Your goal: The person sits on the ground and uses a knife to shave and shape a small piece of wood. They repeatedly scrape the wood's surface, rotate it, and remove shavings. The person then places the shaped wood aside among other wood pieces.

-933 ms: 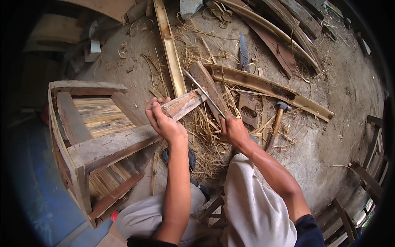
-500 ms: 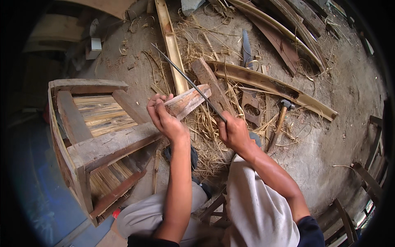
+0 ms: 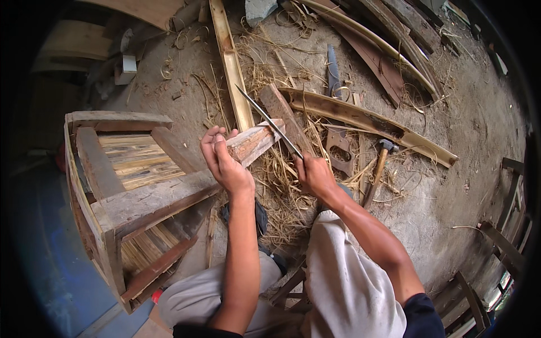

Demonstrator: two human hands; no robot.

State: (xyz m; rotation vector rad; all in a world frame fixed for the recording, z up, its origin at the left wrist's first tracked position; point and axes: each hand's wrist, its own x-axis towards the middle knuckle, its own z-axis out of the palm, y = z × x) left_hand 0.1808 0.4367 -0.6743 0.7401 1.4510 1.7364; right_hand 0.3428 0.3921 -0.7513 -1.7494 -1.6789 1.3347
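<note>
Head view: gripping wood block (image 3: 255, 141) in curled left hand (image 3: 225, 164), slim metal tool (image 3: 269, 121) in clenched right hand (image 3: 316, 177); apparently part-worked, not yet smooth.

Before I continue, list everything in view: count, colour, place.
Wood block: one, pale brown, centre
Slim tapered tool: one, grey, across block
Hammer: one, brown handle, right
Handsaw: one, grey and brown, left of hammer
Split bamboo: at least two, tan, beyond block
Shavings: many, tan, around centre
Planks: several, brown, centre and upper right
Slatted wooden frame: one, brown, left
Trousered legs: two, pale grey, bottom
Left grip: one, on block
Right grip: one, on tool
</note>
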